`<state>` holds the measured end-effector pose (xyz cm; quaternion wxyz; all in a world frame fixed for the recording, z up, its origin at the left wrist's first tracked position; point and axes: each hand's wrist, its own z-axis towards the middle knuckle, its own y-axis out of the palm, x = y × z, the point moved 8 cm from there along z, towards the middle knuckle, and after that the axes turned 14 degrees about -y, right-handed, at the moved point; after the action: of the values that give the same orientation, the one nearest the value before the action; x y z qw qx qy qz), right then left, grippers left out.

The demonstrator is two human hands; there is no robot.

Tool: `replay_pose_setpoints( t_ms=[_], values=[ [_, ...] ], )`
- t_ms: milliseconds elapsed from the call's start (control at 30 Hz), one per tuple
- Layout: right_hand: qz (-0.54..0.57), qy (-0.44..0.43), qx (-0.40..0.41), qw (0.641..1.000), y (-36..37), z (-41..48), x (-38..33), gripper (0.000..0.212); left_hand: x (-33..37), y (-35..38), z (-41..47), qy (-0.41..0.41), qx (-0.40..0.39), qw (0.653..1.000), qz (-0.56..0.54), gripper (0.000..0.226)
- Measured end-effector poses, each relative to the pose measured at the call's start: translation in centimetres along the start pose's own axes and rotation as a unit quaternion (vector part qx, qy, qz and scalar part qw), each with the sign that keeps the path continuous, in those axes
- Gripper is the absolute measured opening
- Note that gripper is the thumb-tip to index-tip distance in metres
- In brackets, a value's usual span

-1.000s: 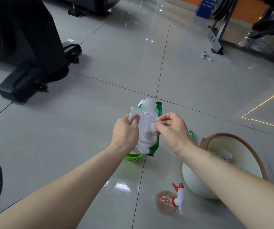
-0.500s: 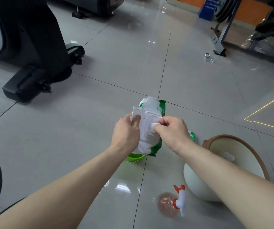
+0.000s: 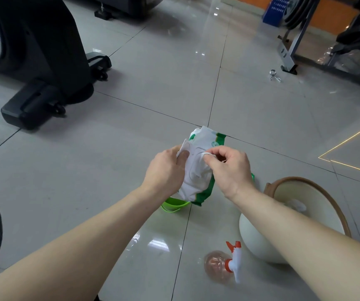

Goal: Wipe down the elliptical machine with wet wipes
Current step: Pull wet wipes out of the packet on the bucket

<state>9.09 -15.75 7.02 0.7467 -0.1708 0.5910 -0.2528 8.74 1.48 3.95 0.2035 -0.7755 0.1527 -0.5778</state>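
- Two grips work on one pack [image 3: 197, 183] of wet wipes, held up above the floor [image 3: 77, 187]. We judge this to be the opening step: getting a wipe out before any wiping starts.
- Our left grip [image 3: 164, 170] is wrapped round the pack's left side. Its thumb is up by the open white flap [image 3: 184, 147], and it steadies the pack.
- Our right grip [image 3: 229, 170] is closed in a pinch. Thumb and forefinger nip a small tuft of wipe [image 3: 209, 154] at the opening near the pack's upper end, and the other fingers curl loosely behind.
- Both forearms reach forward and converge on the pack, with the wrists about level and the palms turned toward each other.
- At upper left the elliptical [image 3: 36, 53] stands well apart from us, its black base on the floor. Neither grip touches it, so we judge the wiping not yet begun.
- For the next move we judge the right grip should draw the tuft away from the opening while the left holds firm, so that one sheet comes free and not a chain of them.
- After that the flap wants closing and the pack setting down. Then we need to turn left and step to the machine.
- Below our right arm, a basin [image 3: 300, 179] and a spray bottle [image 3: 218, 266] sit on the floor, both untouched.
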Motion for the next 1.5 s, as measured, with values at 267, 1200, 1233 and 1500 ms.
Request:
replay_pose_setpoints(
  t_ms=[267, 1200, 1233, 1500],
  values=[
    [0.011, 0.02, 0.069, 0.997, -1.1, 0.3, 0.1, 0.013, -0.5, -0.1, 0.4, -0.021, -0.009, 1.0, -0.021, 0.037],
    [-0.018, -0.113, 0.023, 0.993, -0.1, -0.1, -2.0, 0.013, 0.5, 0.2, -0.7, 0.009, -0.121, 0.988, -0.099, 0.01],
    [-0.017, -0.108, 0.011, 0.994, 0.0, 0.0, -1.9, 0.014, 0.6, 0.4, -0.9, 0.017, -0.131, 0.986, -0.098, 0.004],
    [-0.035, -0.024, -0.12, 0.992, -0.3, 0.0, -0.8, 0.014, 0.5, 0.0, -0.5, 0.059, -0.072, 0.994, -0.062, 0.018]
  ],
)
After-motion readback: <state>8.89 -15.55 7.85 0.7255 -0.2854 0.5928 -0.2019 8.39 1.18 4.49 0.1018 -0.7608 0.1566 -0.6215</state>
